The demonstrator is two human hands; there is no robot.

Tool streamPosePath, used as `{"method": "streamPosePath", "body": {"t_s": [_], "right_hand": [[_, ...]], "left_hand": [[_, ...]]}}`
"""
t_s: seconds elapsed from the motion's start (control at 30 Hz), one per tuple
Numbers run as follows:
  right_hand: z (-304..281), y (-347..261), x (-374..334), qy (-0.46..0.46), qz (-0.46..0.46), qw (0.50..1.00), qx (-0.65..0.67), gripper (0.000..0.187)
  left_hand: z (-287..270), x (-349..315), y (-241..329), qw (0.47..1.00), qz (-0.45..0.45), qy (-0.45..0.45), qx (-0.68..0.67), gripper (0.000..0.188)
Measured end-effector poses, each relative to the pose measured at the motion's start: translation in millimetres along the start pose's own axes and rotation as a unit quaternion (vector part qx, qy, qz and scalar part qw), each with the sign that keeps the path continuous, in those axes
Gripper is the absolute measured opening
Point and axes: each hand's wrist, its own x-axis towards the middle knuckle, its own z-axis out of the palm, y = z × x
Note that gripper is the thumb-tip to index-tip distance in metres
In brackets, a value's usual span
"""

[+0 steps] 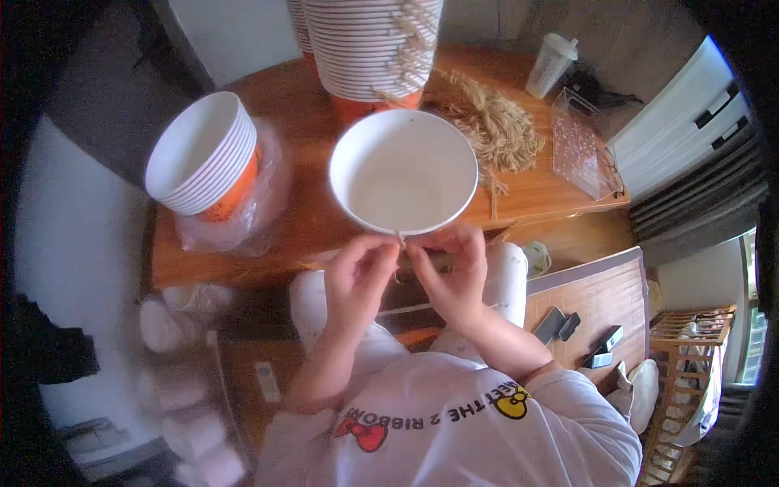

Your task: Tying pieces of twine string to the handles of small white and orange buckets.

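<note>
String seems to be pinched by both hands, with the grip of the left hand and right hand closed on it, by the near rim of the white tub. The string could be dropped if it is held too loosely. If it is pulled too hard, the tub could be tipped off the surface.

Daylight is glowing at a window at right, muted light falling across my left hand and right hand; bluish glare is flaring upper right, grain is speckling the dim left side, and fisheye distortion is bending lines near the blackened rim.
</note>
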Motion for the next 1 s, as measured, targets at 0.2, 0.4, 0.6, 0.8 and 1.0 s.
{"method": "streamPosePath", "body": {"t_s": [0.2,0.4,0.6,0.8,1.0], "right_hand": [[-1,7,-1,-0.006,-0.032,0.998,-0.051,0.040],[-1,6,-4,-0.006,-0.010,0.999,-0.042,0.042],[-3,2,-5,-0.047,-0.020,0.999,-0.010,0.042],[-8,0,-6,-0.073,-0.120,0.989,0.037,0.039],[-13,-3,-5,-0.095,-0.152,0.984,-0.014,0.038]], "left_hand": [[1,7,-16,0.988,0.127,0.000,0.093,0.012],[0,6,-14,0.990,0.093,-0.017,0.102,0.012],[-1,7,-9,0.997,0.038,-0.043,0.054,0.013],[-5,4,5,0.997,-0.069,-0.021,-0.023,0.012],[-4,2,8,0.995,-0.081,-0.051,-0.038,0.016]]}}
